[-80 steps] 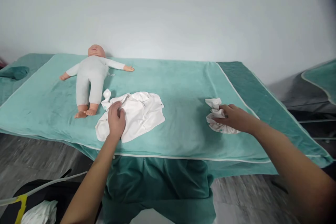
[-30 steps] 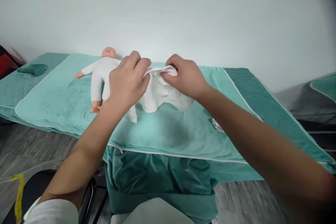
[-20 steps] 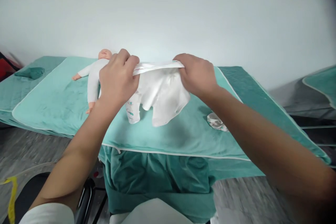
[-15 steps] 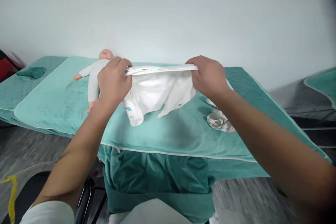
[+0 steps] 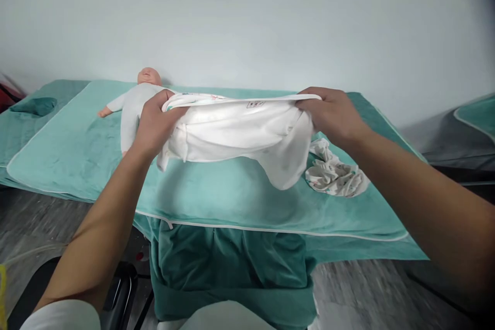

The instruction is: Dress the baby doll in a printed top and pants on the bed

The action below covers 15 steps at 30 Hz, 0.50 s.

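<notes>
A white baby garment (image 5: 235,131) with a small printed pattern hangs stretched by its upper edge between my two hands, above the green bed cover. My left hand (image 5: 157,118) is closed on its left end. At the other end, my right hand (image 5: 330,113) pinches the edge with thumb and fingers. A small printed label shows on the inner side near the top. Behind my left hand lies a baby doll (image 5: 131,100) in a pale suit, on its back, partly hidden by that hand. Below my right hand, a crumpled patterned cloth (image 5: 336,175) rests on the cover.
The teal cover (image 5: 232,201) spreads over a long bed against a white wall (image 5: 247,31). A face opening (image 5: 34,106) lies at its left end. A black chair (image 5: 119,289) stands at lower left. Another teal-covered surface (image 5: 479,116) is at far right.
My hands have moved apart, spreading the garment wider. Its inner side and label now show. The crumpled cloth is less covered by my right arm, and the view has shifted slightly.
</notes>
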### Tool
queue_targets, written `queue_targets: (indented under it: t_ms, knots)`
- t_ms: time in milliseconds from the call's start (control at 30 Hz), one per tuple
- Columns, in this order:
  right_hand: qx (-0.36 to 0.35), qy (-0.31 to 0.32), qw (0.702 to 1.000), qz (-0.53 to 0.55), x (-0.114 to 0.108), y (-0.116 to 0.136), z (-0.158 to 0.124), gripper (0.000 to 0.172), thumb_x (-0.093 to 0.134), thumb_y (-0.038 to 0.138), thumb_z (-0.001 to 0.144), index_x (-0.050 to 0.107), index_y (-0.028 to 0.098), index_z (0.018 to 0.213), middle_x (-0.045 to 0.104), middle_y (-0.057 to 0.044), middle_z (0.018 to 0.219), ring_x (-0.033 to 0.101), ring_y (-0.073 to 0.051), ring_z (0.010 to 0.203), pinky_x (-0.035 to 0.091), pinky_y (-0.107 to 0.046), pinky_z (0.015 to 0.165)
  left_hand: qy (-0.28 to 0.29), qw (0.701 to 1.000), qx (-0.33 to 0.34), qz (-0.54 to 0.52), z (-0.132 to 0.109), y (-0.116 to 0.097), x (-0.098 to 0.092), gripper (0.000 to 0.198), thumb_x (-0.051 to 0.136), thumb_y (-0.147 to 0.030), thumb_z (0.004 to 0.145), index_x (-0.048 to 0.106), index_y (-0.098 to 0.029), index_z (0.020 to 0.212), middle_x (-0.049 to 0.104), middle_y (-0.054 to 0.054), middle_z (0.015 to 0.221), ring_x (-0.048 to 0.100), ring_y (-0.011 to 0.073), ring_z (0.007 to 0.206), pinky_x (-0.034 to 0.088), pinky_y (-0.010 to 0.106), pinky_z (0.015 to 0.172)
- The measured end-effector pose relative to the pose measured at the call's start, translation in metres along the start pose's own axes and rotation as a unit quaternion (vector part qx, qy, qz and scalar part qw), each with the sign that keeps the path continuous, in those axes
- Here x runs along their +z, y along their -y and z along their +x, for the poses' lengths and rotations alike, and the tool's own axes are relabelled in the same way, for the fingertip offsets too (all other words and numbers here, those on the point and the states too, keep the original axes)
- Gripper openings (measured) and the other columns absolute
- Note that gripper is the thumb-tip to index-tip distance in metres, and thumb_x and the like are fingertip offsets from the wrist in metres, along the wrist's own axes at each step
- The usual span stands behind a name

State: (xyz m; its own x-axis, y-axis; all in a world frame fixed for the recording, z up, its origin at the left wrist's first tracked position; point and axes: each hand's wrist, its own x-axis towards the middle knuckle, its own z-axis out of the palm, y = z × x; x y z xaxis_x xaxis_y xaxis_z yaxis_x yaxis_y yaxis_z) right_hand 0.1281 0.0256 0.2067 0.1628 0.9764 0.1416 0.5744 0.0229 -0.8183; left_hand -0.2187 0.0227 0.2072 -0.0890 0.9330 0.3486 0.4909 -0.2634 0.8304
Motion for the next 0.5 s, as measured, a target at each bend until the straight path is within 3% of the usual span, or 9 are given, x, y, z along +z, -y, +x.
queue_targets:
  t_ms: [100, 200, 267, 333, 433, 500]
  knots:
    - [0.032, 0.070, 0.989, -0.127, -0.005, -0.007, 0.013, 0.013, 0.055, 0.024, 0.079, 0.068, 0.020, 0.078, 0.063, -0.002, 0.072, 0.055, -0.016, 0.065, 0.039, -0.029, 0.057, 0.034, 0.988, -0.039, 0.148, 0.006, 0.004, -0.005, 0.020, 0.068, -0.041, 0.085, 0.061, -0.022, 0.080, 0.060, -0.002, 0.073, 0.052, 0.0160, 0.070, 0.039, 0.029, 0.063]
    - [0.048, 0.215, 0.938, -0.268, -0.002, -0.023, 0.043, 0.017, 0.056, 0.023, 0.081, 0.069, 0.020, 0.071, 0.072, -0.007, 0.079, 0.062, -0.019, 0.069, 0.043, -0.031, 0.061, 0.130, 0.952, -0.075, 0.268, 0.022, 0.017, -0.004, 0.025, 0.069, -0.047, 0.083, 0.063, -0.023, 0.080, 0.066, 0.001, 0.075, 0.058, 0.0199, 0.068, 0.041, 0.030, 0.061]
    - [0.019, 0.261, 0.904, -0.340, 0.011, -0.035, 0.064, 0.019, 0.055, 0.021, 0.083, 0.071, 0.020, 0.073, 0.076, -0.009, 0.089, 0.066, -0.023, 0.078, 0.048, -0.034, 0.067, 0.166, 0.923, -0.098, 0.332, 0.033, 0.030, 0.008, 0.029, 0.070, -0.052, 0.082, 0.064, -0.023, 0.081, 0.070, 0.005, 0.078, 0.062, 0.0243, 0.071, 0.047, 0.034, 0.064]
    - [-0.018, 0.217, 0.890, -0.401, 0.035, -0.047, 0.075, 0.019, 0.055, 0.019, 0.085, 0.075, 0.019, 0.086, 0.078, -0.012, 0.104, 0.069, -0.028, 0.092, 0.052, -0.039, 0.078, 0.131, 0.902, -0.094, 0.400, 0.041, 0.044, 0.033, 0.027, 0.067, -0.049, 0.086, 0.065, -0.023, 0.088, 0.073, 0.010, 0.086, 0.066, 0.0306, 0.080, 0.052, 0.040, 0.071]
    - [-0.048, 0.045, 0.891, -0.450, 0.089, -0.059, 0.066, 0.038, 0.049, 0.012, 0.088, 0.071, 0.011, 0.119, 0.072, -0.024, 0.123, 0.068, -0.037, 0.112, 0.052, -0.052, 0.094, 0.025, 0.882, 0.011, 0.471, 0.038, 0.064, 0.088, 0.021, 0.053, -0.023, 0.094, 0.066, -0.017, 0.109, 0.072, 0.020, 0.114, 0.066, 0.0377, 0.109, 0.054, 0.046, 0.087]
    - [-0.169, 0.016, 0.890, -0.423, 0.131, -0.065, 0.049, 0.049, 0.038, 0.008, 0.095, 0.063, 0.008, 0.136, 0.062, -0.026, 0.145, 0.056, -0.038, 0.136, 0.041, -0.056, 0.114, 0.084, 0.874, 0.084, 0.471, 0.030, 0.075, 0.128, 0.034, 0.041, -0.008, 0.093, 0.067, -0.014, 0.114, 0.069, 0.021, 0.123, 0.063, 0.0356, 0.120, 0.053, 0.044, 0.094]
